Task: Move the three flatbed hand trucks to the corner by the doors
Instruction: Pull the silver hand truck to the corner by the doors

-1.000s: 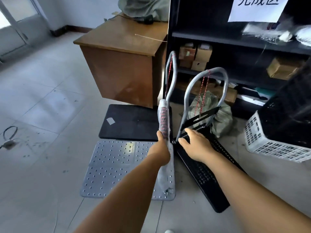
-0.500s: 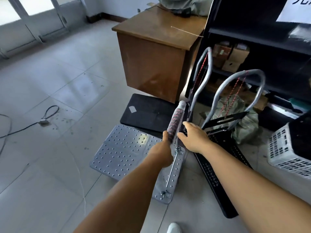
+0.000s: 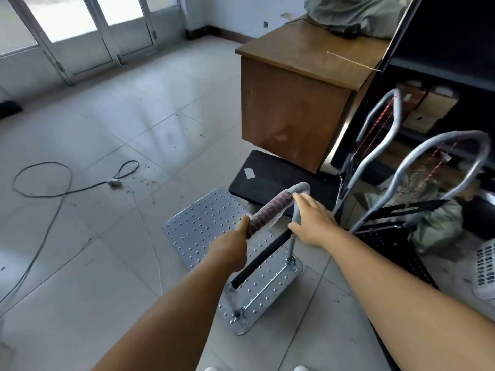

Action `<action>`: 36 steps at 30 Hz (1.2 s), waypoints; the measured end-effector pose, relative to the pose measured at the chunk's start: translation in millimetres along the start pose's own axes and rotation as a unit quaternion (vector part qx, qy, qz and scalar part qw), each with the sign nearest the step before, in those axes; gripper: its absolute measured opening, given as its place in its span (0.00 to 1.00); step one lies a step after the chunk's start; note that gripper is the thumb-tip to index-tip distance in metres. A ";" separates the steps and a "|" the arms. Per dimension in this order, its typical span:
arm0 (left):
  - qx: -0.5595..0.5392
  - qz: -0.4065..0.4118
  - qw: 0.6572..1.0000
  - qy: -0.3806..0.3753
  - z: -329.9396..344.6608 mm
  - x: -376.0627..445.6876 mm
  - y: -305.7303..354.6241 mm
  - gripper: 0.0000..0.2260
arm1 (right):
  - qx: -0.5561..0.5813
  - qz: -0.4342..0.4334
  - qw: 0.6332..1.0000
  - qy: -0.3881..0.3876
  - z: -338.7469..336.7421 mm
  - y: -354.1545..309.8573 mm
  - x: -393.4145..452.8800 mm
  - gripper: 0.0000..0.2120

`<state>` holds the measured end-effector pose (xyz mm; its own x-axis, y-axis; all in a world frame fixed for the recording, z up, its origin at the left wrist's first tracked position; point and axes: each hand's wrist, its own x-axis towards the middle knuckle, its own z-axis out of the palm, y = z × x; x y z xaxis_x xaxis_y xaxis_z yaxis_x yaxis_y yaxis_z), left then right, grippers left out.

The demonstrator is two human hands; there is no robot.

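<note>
A silver studded flatbed hand truck [image 3: 203, 228] stands on the floor in front of me. My left hand [image 3: 231, 249] grips its plastic-wrapped red and black handle bar [image 3: 270, 212]. My right hand [image 3: 312, 223] rests on the right end of that handle, fingers stretched over the bend. Behind it lies a black flatbed hand truck [image 3: 276, 180] with a grey looped handle [image 3: 380, 121]. To the right stands a third truck, a black perforated deck [image 3: 385, 247] with a grey loop handle [image 3: 439, 156]. The glass doors [image 3: 88, 25] are at the far left.
A brown wooden desk [image 3: 292, 103] stands just behind the trucks, beside a black shelf unit [image 3: 439, 57] holding boxes. A black cable [image 3: 53, 183] loops across the tiled floor to the left. A white basket [image 3: 484, 263] sits at the right edge.
The view has swung left towards the doors. The silver truck's handle has tilted towards me, and my right hand has moved from the black truck onto the silver truck's handle.
</note>
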<state>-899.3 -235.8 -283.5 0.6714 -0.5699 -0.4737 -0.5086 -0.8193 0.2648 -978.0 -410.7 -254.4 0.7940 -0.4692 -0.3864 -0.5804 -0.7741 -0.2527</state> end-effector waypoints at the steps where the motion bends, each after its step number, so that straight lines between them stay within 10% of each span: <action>1: 0.002 -0.006 1.000 0.006 -3.8 -0.8 -11.6 0.39 | -0.012 -0.010 1.000 -0.004 1.7 -9.6 2.1 0.36; 17: -0.023 -0.096 0.991 0.093 -42.4 -3.2 -159.7 0.16 | -0.087 -0.109 0.989 -0.053 49.4 -152.7 49.4 0.33; 36: -0.016 -0.144 0.987 0.063 -108.7 62.7 -264.1 0.14 | -0.057 -0.162 0.983 -0.068 53.6 -256.5 149.1 0.21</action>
<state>-664.3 -62.1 -291.8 0.8480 -0.3146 -0.4264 -0.2705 -0.9490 0.1622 -720.4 -259.3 -294.7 0.8979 -0.1361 -0.4185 -0.2717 -0.9195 -0.2839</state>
